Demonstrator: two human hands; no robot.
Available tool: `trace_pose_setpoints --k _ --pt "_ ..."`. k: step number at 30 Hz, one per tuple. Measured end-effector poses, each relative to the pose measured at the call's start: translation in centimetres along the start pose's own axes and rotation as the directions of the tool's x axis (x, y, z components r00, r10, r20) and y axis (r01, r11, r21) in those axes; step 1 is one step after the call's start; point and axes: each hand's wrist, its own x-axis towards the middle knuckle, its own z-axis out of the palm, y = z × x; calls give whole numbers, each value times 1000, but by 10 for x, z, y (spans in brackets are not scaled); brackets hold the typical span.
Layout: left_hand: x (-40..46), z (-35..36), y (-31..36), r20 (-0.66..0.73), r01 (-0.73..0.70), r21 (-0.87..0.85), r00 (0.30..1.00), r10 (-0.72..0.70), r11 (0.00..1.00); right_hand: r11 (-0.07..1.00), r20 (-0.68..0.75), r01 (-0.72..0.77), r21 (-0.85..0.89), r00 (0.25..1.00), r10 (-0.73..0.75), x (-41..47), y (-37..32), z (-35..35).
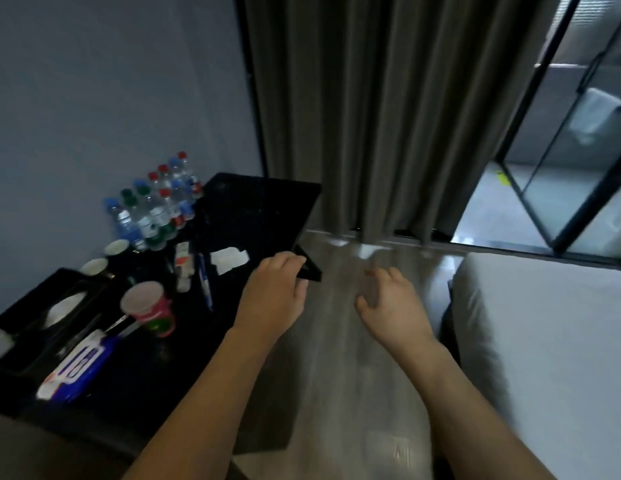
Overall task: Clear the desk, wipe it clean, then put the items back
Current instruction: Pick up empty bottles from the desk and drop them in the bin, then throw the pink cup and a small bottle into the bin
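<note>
A black desk [260, 209] stands at the left against the wall. My left hand [274, 292] is at its right edge, fingers curled on a small black triangular stand [311, 270] that juts past the edge. My right hand [392, 303] hovers over the floor to the right, fingers spread and holding nothing. On the desk are several water bottles [156, 206], two paper cups [116, 247], a pink cup [148, 308], a blue pen [205, 282], a white slip of paper [229, 259], a blue-and-white wipes pack [77, 365] and a black tissue box [56, 306].
A white bed [544, 341] fills the right side, close to my right arm. Grey curtains [371, 116] hang behind the desk, with a glass partition [562, 168] at the far right. A strip of shiny floor [337, 341] runs between desk and bed.
</note>
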Motion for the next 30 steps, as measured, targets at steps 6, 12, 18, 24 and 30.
trace_pose_setpoints --k 6,12,18,24,30 --pt "68 54 61 49 -70 3 996 70 998 998 -14 -68 -15 998 68 46 76 -35" --pt "148 104 64 80 -84 -5 993 84 996 997 9 -80 22 997 80 122 114 -32" --pt "257 158 52 63 -74 -52 995 77 996 995 19 -79 -54 997 80 235 147 -32" --pt "366 197 43 34 -24 -98 999 28 995 993 18 -56 -103 998 58 346 170 -41" --pt "423 229 15 98 94 -43 991 -90 995 995 153 14 -102 988 2 442 184 -12"
